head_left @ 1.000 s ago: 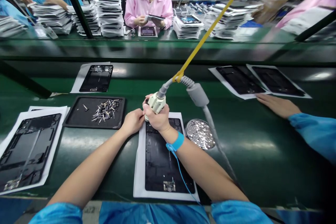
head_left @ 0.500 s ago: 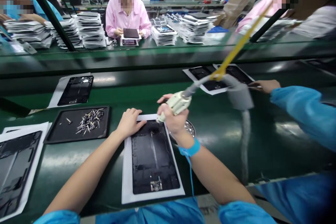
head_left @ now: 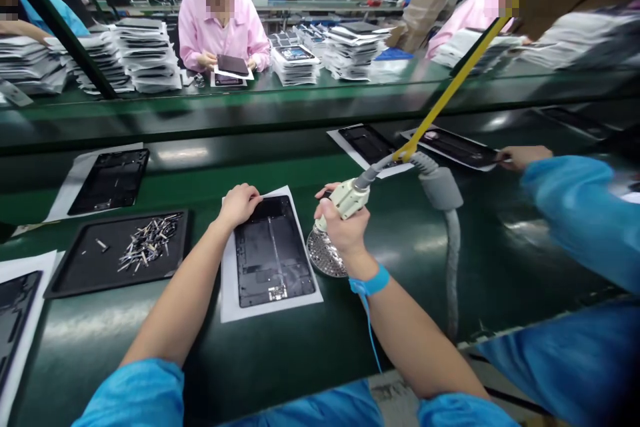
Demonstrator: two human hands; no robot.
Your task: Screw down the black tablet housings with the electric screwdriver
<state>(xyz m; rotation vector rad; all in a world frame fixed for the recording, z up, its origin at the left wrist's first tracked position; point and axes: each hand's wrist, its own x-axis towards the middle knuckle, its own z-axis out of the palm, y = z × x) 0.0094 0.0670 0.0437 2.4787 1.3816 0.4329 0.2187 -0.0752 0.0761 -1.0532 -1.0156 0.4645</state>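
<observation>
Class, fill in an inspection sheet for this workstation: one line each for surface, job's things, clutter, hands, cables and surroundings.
Surface: dark green glossy belt, with glare patches.
Job's things: black tablet back panel lying on a white sheet; cream electric screwdriver; round perforated screw dish beside the sheet.
Clutter: black tray holding loose screws; further panels on sheets at left and behind.
Hands: left hand rests on the panel's top corner; right hand grips the screwdriver over the dish.
Cables: grey hose, yellow suspension cord, blue wrist strap with lead.
Surroundings: a co-worker's blue sleeve at right; people in pink opposite, among stacks.
</observation>
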